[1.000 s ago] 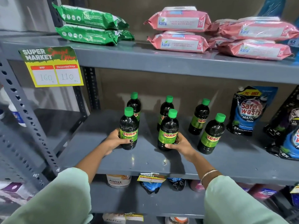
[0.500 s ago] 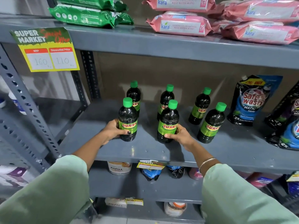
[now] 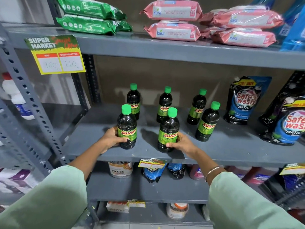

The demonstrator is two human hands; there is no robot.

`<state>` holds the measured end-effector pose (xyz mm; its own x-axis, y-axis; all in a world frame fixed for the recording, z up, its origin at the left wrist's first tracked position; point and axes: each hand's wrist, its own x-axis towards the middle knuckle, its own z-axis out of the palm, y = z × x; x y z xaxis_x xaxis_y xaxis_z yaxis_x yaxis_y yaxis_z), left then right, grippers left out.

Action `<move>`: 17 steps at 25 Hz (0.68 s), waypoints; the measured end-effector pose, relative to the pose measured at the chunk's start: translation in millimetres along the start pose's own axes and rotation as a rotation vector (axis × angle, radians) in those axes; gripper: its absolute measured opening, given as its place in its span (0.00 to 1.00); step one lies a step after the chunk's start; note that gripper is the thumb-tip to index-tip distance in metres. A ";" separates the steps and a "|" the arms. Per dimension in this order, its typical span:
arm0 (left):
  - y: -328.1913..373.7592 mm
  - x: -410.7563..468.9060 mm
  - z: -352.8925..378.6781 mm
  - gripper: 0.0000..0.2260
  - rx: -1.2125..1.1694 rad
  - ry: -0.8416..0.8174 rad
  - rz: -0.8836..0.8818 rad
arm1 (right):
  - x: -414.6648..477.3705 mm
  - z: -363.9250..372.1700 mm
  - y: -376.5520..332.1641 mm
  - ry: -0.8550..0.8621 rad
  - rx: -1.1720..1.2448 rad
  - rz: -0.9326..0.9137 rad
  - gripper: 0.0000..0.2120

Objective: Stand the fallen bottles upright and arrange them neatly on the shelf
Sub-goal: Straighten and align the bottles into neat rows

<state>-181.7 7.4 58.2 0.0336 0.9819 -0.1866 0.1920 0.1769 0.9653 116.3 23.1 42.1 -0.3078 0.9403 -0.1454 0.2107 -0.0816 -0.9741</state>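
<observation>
Several dark Sunny bottles with green caps stand upright in two rows on the grey middle shelf (image 3: 222, 151). My left hand (image 3: 112, 139) grips the base of the front left bottle (image 3: 126, 128). My right hand (image 3: 180, 143) wraps the base of the front middle bottle (image 3: 168, 129). A third front bottle (image 3: 208, 123) stands free to the right. Behind them stand three more: back left bottle (image 3: 133, 98), back middle bottle (image 3: 164, 103) and back right bottle (image 3: 197, 106). None lies on its side.
Safe Wash pouches (image 3: 244, 101) stand at the shelf's right end. Green packs (image 3: 92, 17) and pink Kara wipes (image 3: 173, 20) fill the upper shelf. A yellow price tag (image 3: 57, 55) hangs at the upper left. A perforated steel upright (image 3: 28, 96) bounds the left. Tubs and pouches sit below.
Both hands stay on the same two front bottles, which barely shift. The view has tilted and moved a little.
</observation>
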 end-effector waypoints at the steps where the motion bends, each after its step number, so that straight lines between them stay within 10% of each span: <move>1: 0.3 0.0 0.6 0.18 0.002 0.005 0.000 | 0.4 -0.2 0.2 -0.001 0.004 0.002 0.21; 10: -33.6 -16.6 8.1 0.21 0.292 0.222 -0.015 | -5.1 -18.9 14.3 0.109 0.010 0.086 0.30; 17: -5.0 -42.7 101.5 0.06 0.300 -0.378 0.042 | -25.7 -78.9 34.0 0.408 0.125 0.154 0.17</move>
<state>-84.6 -42.3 42.8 0.3910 0.8841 -0.2559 0.4556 0.0557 0.8885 204.5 22.2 26.4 0.1144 0.9653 -0.2347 0.1036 -0.2466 -0.9636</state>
